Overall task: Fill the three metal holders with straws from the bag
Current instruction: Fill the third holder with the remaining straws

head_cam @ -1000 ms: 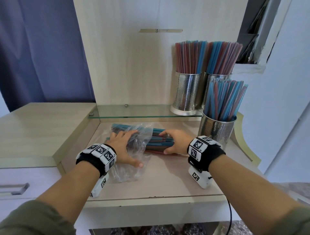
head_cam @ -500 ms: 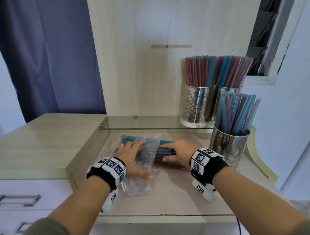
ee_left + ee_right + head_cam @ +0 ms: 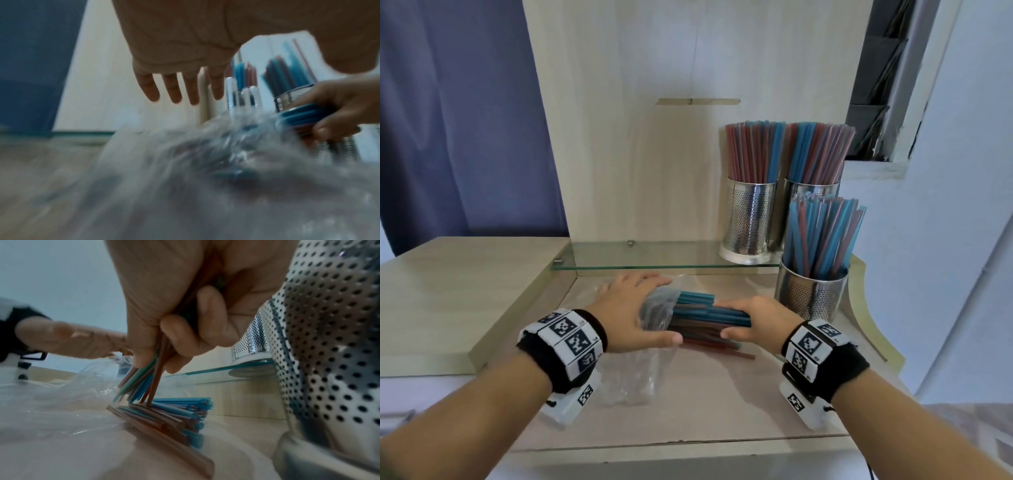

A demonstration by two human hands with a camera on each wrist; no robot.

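Right hand (image 3: 753,318) fingers curl round a bundle of thin blue and red plastic straws (image 3: 709,317); left hand (image 3: 631,308), fingers straight, presses the crinkled clear bag (image 3: 633,380) just beside them.

Soft even daylight; left wrist view heavily motion-blurred.
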